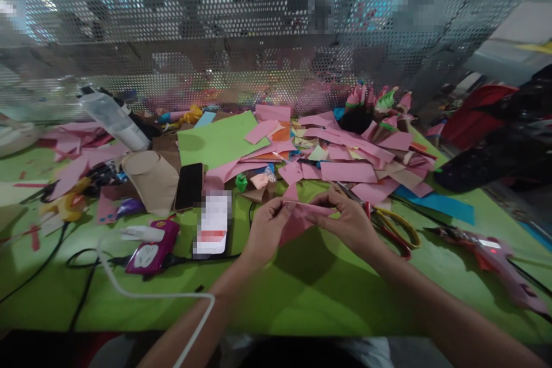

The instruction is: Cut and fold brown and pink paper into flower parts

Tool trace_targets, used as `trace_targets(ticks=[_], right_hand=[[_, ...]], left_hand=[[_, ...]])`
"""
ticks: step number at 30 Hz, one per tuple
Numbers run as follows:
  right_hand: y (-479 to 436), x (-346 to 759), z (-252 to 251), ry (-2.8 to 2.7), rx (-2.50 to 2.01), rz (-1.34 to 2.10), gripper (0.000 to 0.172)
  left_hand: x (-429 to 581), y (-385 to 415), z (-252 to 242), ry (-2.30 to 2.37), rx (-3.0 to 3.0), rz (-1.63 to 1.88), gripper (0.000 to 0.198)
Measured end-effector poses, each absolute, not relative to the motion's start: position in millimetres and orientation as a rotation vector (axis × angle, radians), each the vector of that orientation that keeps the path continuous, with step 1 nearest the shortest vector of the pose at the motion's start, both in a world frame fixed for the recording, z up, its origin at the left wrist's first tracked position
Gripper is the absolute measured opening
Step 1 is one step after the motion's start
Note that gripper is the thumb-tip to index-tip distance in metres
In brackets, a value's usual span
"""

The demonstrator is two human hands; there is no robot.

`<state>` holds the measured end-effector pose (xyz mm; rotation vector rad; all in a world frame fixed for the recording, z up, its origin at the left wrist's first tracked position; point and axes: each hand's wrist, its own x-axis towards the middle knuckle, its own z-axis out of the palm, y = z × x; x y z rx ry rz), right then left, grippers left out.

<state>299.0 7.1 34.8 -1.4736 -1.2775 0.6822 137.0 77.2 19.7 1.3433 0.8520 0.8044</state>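
Observation:
Both hands hold a piece of pink paper [293,228] a little above the green table, near its middle. My left hand [268,229] pinches the paper's left side between thumb and fingers. Its right side is gripped by my right hand [345,217], with the fingers curled at the top edge. The paper looks folded or bent along that edge; part of it hangs down between the hands. Just right of my right hand lies a pair of scissors [397,229] with red and yellow handles. Many pink paper strips [349,172] lie loosely beyond the hands.
A pink glue gun [495,264] with a lit red light rests at the right. To the left are a lit phone [213,224], a dark phone [189,186], a magenta power adapter [153,247] and a clear bottle [114,121]. A perforated metal panel [259,52] stands behind.

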Motion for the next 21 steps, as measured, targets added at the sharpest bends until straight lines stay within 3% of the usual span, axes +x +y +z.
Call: trace_targets(ticks=[15,21], right_hand=[[9,309,29,-1.159,-1.480,0.735,0.032],[9,312,29,-1.209,-1.480,0.753,0.032]], left_hand=[[136,77,20,0.855,1.261,0.773,0.032],[135,77,23,0.849,1.248,0.718,0.022]])
